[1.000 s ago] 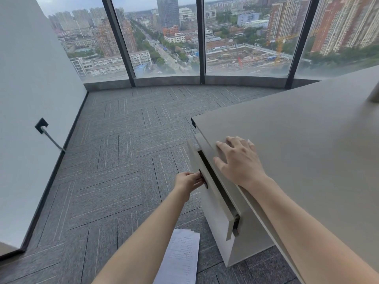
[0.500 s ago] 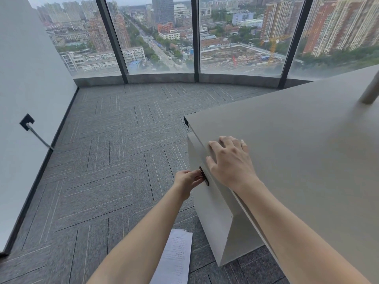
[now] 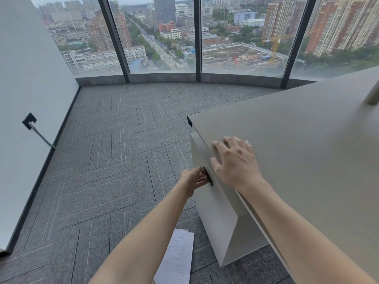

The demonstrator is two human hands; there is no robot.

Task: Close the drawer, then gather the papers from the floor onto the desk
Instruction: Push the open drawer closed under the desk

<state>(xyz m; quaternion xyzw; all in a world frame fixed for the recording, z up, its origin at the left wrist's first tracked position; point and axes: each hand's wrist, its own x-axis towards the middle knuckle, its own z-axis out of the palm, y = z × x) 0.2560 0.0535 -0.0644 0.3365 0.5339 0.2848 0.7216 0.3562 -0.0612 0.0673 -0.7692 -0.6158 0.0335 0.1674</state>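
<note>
The beige drawer [image 3: 207,203] under the desk [image 3: 303,152] sits flush with its cabinet, no gap showing. My left hand [image 3: 193,179] is at the dark handle [image 3: 207,176] on the drawer front, fingers curled on it. My right hand [image 3: 235,162] lies flat on the desk's edge just above, fingers spread, holding nothing. A stack of printed white papers [image 3: 178,257] lies on the grey carpet below my left forearm, close to the cabinet's foot and partly hidden by the arm.
Grey carpet tiles [image 3: 114,160] stretch to floor-to-ceiling windows [image 3: 164,37]. A white wall [image 3: 24,99] on the left carries a black socket with a cable [image 3: 30,121]. A pale upright post [image 3: 373,95] stands on the desk at the right edge.
The drawer, open a hand's width one second ago, has been pushed in flush. My left hand followed the handle inward; my right hand stayed on the desk edge.
</note>
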